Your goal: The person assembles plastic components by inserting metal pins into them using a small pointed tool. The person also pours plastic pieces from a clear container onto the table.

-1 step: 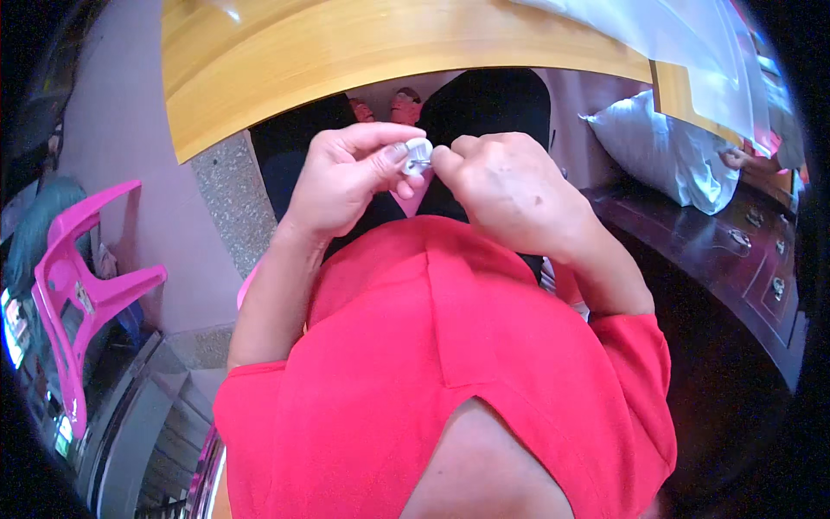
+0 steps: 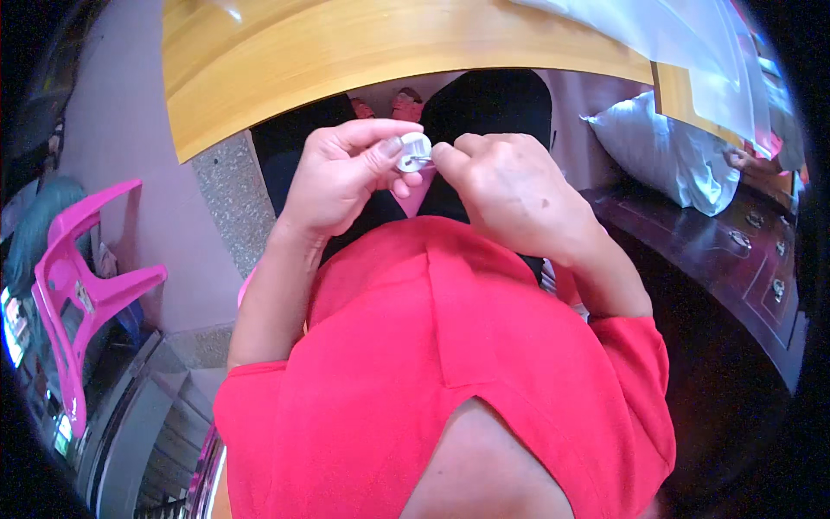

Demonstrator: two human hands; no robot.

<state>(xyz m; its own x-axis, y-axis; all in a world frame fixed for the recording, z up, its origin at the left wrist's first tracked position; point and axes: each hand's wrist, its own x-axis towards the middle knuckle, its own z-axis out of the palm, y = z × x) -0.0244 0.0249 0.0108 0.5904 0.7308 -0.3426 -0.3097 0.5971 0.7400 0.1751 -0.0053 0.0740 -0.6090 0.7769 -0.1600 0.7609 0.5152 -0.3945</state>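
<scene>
A small round white plastic piece (image 2: 413, 145) is pinched between the thumb and fingers of my left hand (image 2: 339, 177). Its hollow face is tilted toward me and to the right. From that face a thin metallic pin (image 2: 422, 159) reaches toward my right hand (image 2: 517, 186). The right thumb and forefinger are pressed together at the pin's outer end, their grip partly hidden by the knuckles. Both hands are held over my lap, just short of the table edge.
A yellow wooden table (image 2: 363, 52) spans the front, with clear plastic sheeting (image 2: 692, 43) at its right. A pink plastic stool (image 2: 95, 285) lies tipped at left. A stuffed white sack (image 2: 666, 151) rests on dark furniture (image 2: 692, 229). Another person's hand (image 2: 737, 158) shows at far right.
The white piece has turned slightly in my left fingers, so more of its round hollow face shows. The right hand has hardly moved.
</scene>
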